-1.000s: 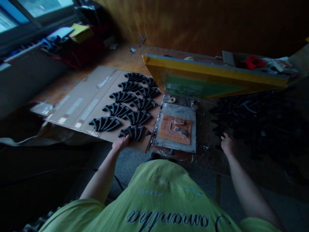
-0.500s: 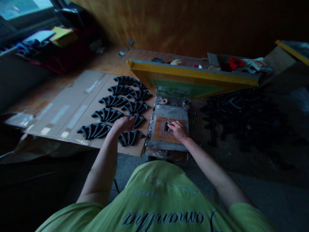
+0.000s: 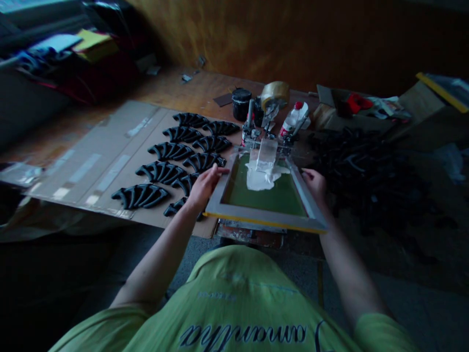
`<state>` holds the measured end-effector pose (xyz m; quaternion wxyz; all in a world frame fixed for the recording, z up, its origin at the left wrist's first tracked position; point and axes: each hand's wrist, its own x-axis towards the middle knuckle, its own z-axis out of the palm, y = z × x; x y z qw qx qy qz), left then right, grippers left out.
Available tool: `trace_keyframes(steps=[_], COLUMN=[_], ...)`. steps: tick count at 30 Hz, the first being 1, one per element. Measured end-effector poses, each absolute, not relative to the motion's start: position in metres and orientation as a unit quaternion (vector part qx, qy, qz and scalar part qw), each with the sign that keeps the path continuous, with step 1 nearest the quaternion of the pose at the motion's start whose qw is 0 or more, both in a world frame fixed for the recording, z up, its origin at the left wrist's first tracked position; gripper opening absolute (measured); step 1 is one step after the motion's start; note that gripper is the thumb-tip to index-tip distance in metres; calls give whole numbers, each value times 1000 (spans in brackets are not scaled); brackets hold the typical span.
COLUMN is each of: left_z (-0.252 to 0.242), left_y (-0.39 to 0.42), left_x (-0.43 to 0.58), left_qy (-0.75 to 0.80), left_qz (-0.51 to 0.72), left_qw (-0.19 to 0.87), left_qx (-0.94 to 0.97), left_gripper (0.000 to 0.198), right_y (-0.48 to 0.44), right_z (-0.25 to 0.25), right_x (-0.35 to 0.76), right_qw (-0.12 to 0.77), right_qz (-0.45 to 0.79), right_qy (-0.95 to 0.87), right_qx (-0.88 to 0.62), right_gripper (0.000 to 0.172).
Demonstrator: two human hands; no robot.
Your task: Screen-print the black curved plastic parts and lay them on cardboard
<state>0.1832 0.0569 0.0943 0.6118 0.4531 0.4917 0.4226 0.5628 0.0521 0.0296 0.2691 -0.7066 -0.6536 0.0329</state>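
A screen frame (image 3: 264, 220) with a green mesh (image 3: 264, 199) lies lowered over the work plate, which it mostly hides. White paste (image 3: 258, 180) and a pale squeegee-like block (image 3: 267, 154) rest on the mesh. My left hand (image 3: 207, 185) grips the frame's left side, fingers near its edge. At the right side, my right hand (image 3: 315, 185) holds the frame, its fingers partly behind the edge. Curved black parts (image 3: 141, 196) lie in fanned rows on flat cardboard (image 3: 98, 161), left of the frame.
A dark heap of black parts (image 3: 370, 181) fills the right side. Behind the frame stand a black jar (image 3: 241, 103), a tape roll (image 3: 275, 93) and a bottle with a red cap (image 3: 291, 121). An open carton (image 3: 330, 112) sits at the back right.
The frame has swung down from its raised position, revealing the jar, tape and bottle behind. My left hand has left the black parts and my right hand the plate; both now hold the frame.
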Motion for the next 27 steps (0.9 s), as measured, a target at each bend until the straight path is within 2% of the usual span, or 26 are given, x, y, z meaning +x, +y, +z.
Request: trace_keyframes(steps=[1,3,5,6,9,11,16,19,22,27], left_z=[78,46,18,8,-7,-7,-5,-10,-17,-28], left_y=[49,38,35,35,38,41,41,41,41,41], left_x=[180,177,179,180,183,183,181,180,178,176], left_qy=[510,539,559,567,576,573,577,573,567,570], left_qz=[393,352,329,322,308,298,289,294,298,310], left_qw=[619,624,617,611,609,624,634,638,629,611], left_qx=[449,443,445,448,450,440,425,423,440,453], left_gripper=[58,70,81,82,79,79,73,74,75,72], right_y=[59,71,80,82,72,55,16,21,31,9], right_z=[38,55,66,68,64,56,47,55,58,39], right_x=[557,531,495,477,439,430,443,454,452,443], right_qw=[291,321,287,250,134,94,73,67,75,106], right_qz=[35,34,23,18,39,59,85,121,111,83], right_qy=[-650,-666,-711,-733,-768,-785,-876,-903,-884,-870], right_qx=[-701,-673,-641,-632,-626,-610,-470,-407,-447,-475], right_gripper=[43,50,57,53,25,11,26,20,13,29])
